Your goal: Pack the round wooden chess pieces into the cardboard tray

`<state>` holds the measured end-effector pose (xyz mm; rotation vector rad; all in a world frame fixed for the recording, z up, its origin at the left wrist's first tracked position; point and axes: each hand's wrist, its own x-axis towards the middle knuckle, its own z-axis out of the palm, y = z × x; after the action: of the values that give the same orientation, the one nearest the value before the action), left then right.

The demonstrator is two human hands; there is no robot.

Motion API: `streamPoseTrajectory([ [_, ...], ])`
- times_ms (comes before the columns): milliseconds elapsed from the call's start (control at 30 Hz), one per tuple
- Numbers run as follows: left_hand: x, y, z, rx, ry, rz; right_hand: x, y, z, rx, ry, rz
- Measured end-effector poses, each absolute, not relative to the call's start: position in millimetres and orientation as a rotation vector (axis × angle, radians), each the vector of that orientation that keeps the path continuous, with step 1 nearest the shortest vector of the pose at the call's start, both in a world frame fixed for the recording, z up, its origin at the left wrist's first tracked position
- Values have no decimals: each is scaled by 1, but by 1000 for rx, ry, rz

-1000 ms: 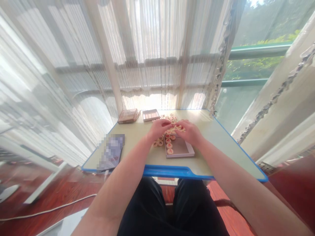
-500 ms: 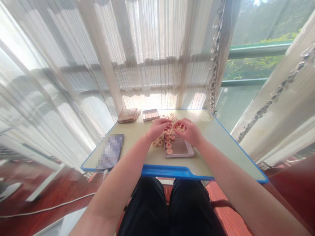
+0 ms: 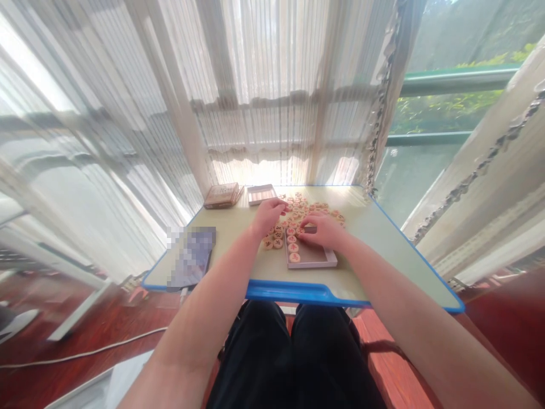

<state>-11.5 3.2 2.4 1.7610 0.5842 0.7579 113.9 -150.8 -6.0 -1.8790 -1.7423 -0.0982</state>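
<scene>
My right hand (image 3: pixel 322 229) reaches over the back of a shallow open box (image 3: pixel 313 264). Its thumb and fingertips pinch a round wooden Chinese chess piece (image 3: pixel 300 231) at the second column. Along the box's left wall stands a column of red-marked chess pieces (image 3: pixel 293 248). My left hand (image 3: pixel 269 215) hovers over the left side of the loose pieces, fingers loosely bent and apart, with nothing visible in them. Dark-marked chess pieces (image 3: pixel 277 243) lie on the table just left of the box. Behind the box spreads a pile of loose chess pieces (image 3: pixel 315 208), partly hidden by my hands.
A second shallow box (image 3: pixel 261 195) sits at the back, beside a stack of flat brown boxes (image 3: pixel 222 195). A tablet-like device (image 3: pixel 193 258), partly pixelated, lies at the left with a cable. The table (image 3: pixel 383 255) has a blue edge; curtains (image 3: pixel 264 113) hang behind it.
My right hand has lowered a chess piece from above the pile to the box's back left part. My left hand has drawn back leftward, away from the right hand.
</scene>
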Motion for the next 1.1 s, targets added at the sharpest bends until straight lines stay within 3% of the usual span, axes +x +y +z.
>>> streamPoseTrajectory([
  [467, -12, 12, 2, 1617, 627, 769, 119, -154, 0, -1886, -1631, 20],
  [1100, -11, 15, -4, 1671, 652, 766, 119, -153, -7, -1956, -1745, -95],
])
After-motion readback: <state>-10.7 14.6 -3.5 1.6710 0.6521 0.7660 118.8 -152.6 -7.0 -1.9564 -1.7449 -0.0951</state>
